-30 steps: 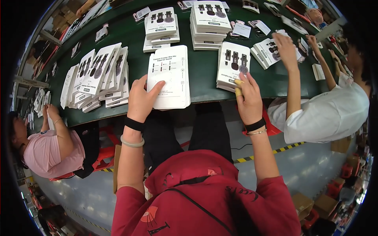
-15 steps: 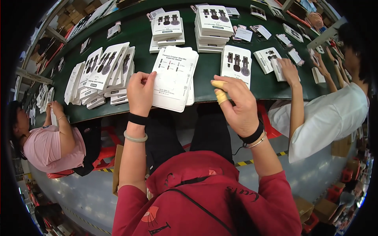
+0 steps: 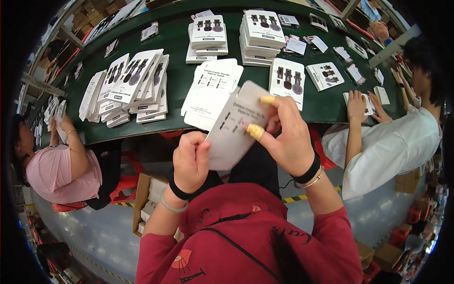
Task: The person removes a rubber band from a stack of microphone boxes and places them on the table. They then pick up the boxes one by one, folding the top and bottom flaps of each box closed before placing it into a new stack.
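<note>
A flat white printed carton is tilted above my lap, just off the table's front edge. My left hand is closed on its lower left corner, thumb against the printed face. My right hand, with yellow tape round the thumb and a finger, grips its upper right end. A narrow flap or second layer shows at that end. Behind it, a small stack of similar flat cartons lies on the green table. Right of that stack are white boxes with black devices pictured on top.
Leaning piles of white boxes stand on the left, with taller stacks farther back. Small clear packs are scattered at the back right. Co-workers sit on both sides, one in white, one in pink. An open cardboard box stands below.
My left hand has drawn a carton off the stack toward me, and my right hand has closed on its other end. The right co-worker's hands have moved to a box nearer the edge.
</note>
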The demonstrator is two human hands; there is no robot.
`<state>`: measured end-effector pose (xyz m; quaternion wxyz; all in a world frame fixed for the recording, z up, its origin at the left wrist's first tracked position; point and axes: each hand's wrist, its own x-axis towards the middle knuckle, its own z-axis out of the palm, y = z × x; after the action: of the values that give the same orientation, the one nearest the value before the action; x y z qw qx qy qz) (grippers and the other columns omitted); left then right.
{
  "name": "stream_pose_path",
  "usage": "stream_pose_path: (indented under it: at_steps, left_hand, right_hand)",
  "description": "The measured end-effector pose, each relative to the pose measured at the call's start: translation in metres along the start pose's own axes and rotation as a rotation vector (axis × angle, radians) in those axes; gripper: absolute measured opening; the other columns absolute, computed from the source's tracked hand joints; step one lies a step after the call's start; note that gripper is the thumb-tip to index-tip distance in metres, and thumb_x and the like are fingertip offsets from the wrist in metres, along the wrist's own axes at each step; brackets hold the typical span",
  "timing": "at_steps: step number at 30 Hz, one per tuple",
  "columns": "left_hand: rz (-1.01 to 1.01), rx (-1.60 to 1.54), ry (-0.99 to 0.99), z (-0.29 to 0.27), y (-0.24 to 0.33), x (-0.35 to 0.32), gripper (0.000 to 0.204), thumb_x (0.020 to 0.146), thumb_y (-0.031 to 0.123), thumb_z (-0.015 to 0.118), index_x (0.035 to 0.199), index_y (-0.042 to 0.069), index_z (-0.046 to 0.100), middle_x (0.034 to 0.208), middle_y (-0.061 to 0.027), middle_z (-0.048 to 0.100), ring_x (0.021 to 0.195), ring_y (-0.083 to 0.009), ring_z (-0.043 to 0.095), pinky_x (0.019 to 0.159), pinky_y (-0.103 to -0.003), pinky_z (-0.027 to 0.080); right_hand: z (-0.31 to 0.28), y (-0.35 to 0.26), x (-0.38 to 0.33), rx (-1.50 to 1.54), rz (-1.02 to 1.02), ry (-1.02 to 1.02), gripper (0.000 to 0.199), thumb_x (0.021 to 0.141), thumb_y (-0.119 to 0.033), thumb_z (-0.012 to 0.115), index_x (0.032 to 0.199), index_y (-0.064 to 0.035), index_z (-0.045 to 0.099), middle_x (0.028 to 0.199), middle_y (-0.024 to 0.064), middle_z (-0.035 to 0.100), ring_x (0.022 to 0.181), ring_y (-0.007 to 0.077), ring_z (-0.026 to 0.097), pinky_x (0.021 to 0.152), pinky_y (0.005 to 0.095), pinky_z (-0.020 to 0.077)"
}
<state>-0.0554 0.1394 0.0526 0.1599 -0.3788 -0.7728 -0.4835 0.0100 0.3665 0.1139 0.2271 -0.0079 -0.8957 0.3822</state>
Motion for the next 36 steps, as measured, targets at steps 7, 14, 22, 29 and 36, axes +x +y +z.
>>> stream_pose_path:
  at_steps: [7,14,22,29,36]
  left_hand:
    - [-0.735,-1.196,-0.640,-0.013,-0.004,-0.027,0.063,0.089,0.014,0.068,0.142,0.002,0.035,0.132,-0.0108,0.053,0.121,-0.0212,0.053,0.104,-0.034,0.039]
    - [-0.868,-1.606,-0.852,0.003,0.006,-0.053,0.096,0.079,0.022,0.070,0.156,0.000,0.018,0.150,-0.0191,0.040,0.140,-0.0295,0.041,0.118,-0.041,0.028]
    - [-1.042,-1.718,-0.706,-0.003,0.023,-0.052,0.085,0.081,0.019,0.065,0.153,-0.003,0.025,0.147,-0.0199,0.045,0.135,-0.0314,0.047,0.113,-0.041,0.037]
    - [-1.083,-1.062,-0.630,-0.013,0.016,-0.071,0.049,0.094,0.009,0.061,0.139,-0.004,0.048,0.125,-0.0140,0.064,0.116,-0.0202,0.061,0.100,-0.034,0.048]
    - [-0.667,-0.597,-0.261,-0.004,0.019,-0.066,0.037,0.099,0.008,0.059,0.133,-0.004,0.051,0.110,-0.0103,0.070,0.097,-0.0140,0.066,0.086,-0.027,0.052]
  right_hand:
    - [-0.008,0.009,-0.020,0.120,0.021,-0.319,0.025,0.078,-0.014,0.084,0.094,-0.0035,0.069,0.085,0.0027,0.054,0.066,0.0110,0.056,0.055,0.0270,0.0445]
    - [-0.008,-0.005,-0.028,0.036,-0.223,-0.438,0.021,0.084,-0.023,0.079,0.092,-0.0077,0.068,0.079,0.0065,0.060,0.064,0.0195,0.062,0.054,0.0308,0.0463]
    - [-0.011,0.003,-0.050,0.129,0.139,-0.664,0.023,0.091,-0.022,0.073,0.099,-0.0045,0.060,0.081,0.0106,0.067,0.070,0.0259,0.069,0.060,0.0321,0.0518]
    - [0.006,0.003,-0.074,0.435,0.231,-0.469,0.021,0.095,-0.015,0.067,0.108,-0.0010,0.057,0.089,0.0120,0.069,0.081,0.0239,0.071,0.070,0.0320,0.0544]
    - [0.012,0.006,-0.083,0.481,0.309,-0.462,0.025,0.098,-0.014,0.063,0.118,-0.0012,0.057,0.105,0.0135,0.068,0.091,0.0183,0.070,0.079,0.0309,0.0548]
